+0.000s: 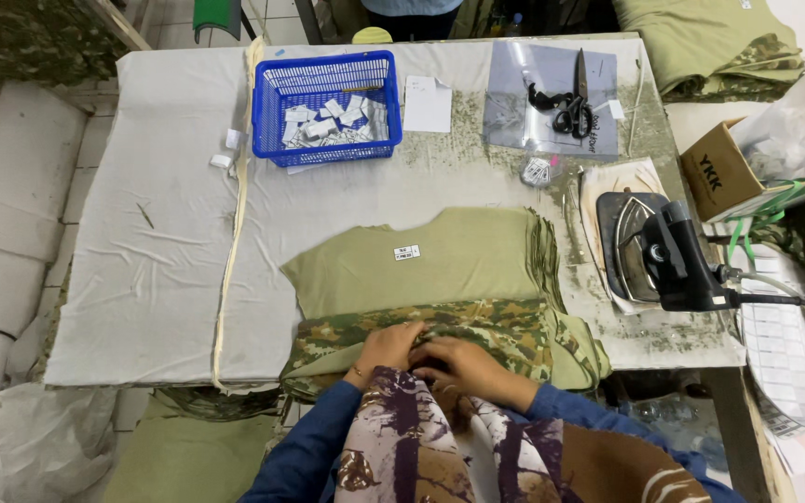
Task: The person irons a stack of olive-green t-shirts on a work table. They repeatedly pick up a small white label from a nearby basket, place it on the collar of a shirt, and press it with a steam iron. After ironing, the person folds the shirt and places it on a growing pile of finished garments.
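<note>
While both forearms reach forward side by side, the left hand [386, 346] and right hand [463, 365] lie palm-down on the camouflage fabric [477, 328] — fingers curled, tips touching, pinching its edge. That fabric lies atop the olive garment stack [440, 265] on the table's [160, 233] near edge.

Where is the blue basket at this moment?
In the head view, the blue basket stands at the table's far edge, left of the scissors.
</note>
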